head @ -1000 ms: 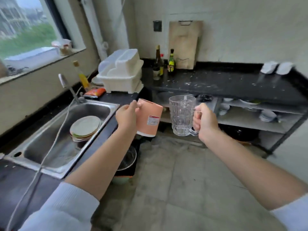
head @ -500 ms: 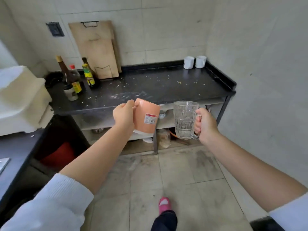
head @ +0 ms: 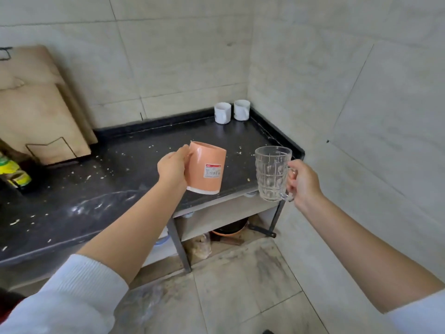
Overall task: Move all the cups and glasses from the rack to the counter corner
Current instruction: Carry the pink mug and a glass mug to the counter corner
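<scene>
One head-worn camera looks forward and down, close over the counter corner.

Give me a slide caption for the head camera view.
Left hand carries orange cup, right hand glass mug, toward white mugs.

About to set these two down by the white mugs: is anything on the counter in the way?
Nothing visible: only crumbs lie on the black counter between the orange cup, the glass mug and the two white mugs.

Black counter mostly bare toward far right corner; two white mugs occupy corner itself. Cutting boards, bottles block far left.
</scene>
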### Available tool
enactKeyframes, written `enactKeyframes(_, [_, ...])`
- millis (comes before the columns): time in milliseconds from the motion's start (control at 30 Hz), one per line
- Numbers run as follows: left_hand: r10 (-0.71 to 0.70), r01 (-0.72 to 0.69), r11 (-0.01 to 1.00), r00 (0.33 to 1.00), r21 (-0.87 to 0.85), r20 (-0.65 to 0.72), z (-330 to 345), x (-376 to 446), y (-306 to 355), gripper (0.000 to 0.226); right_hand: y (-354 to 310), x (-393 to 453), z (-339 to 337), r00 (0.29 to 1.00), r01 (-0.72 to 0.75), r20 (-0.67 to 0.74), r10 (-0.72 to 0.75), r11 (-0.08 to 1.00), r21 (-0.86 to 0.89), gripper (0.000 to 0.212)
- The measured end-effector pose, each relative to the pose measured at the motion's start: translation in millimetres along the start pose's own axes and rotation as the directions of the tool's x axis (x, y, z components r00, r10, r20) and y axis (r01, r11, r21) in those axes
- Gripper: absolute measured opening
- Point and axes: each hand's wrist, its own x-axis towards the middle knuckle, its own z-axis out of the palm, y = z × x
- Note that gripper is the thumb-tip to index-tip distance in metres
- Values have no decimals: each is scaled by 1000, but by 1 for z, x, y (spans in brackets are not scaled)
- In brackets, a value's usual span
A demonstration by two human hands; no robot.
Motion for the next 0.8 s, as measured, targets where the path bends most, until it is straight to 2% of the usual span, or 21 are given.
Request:
enactKeyframes(200, [-48,48,998,999,28,2,67,83,0,31,-23,112,27,990,-81,115,82,997,-17,24])
enactKeyframes(400, [-115,119,978,993,169,-33,145,170,7,34,-53,231,58,934,-239,201,294,936,-260,21])
enactKeyframes(500, [-176,178,976,984,128,-29,179,213,5,29,-64,285,74,908,-276,209,362,894,-352,27])
enactKeyframes(567, [-230,230,967,973,104,-11,197,237,4,29,-68,316,87,903,-313,185,388,889,-335,28])
enactKeyframes(633, [-282,279,952,959,129,1,215,262,0,17,-69,345,100,883,-381,165,440,876,-297,25])
enactKeyframes(700, [-331,335,927,942,170,-49,231,281,-3,23,-67,372,109,851,-441,161,500,847,-296,22])
enactKeyframes(767, [-388,388,904,921,180,-39,242,302,-6,14,-62,390,115,810,-508,175,560,819,-268,24])
enactKeyframes(800, [-425,425,884,904,192,-42,246,313,-9,24,-57,398,120,803,-525,184,566,820,-229,25])
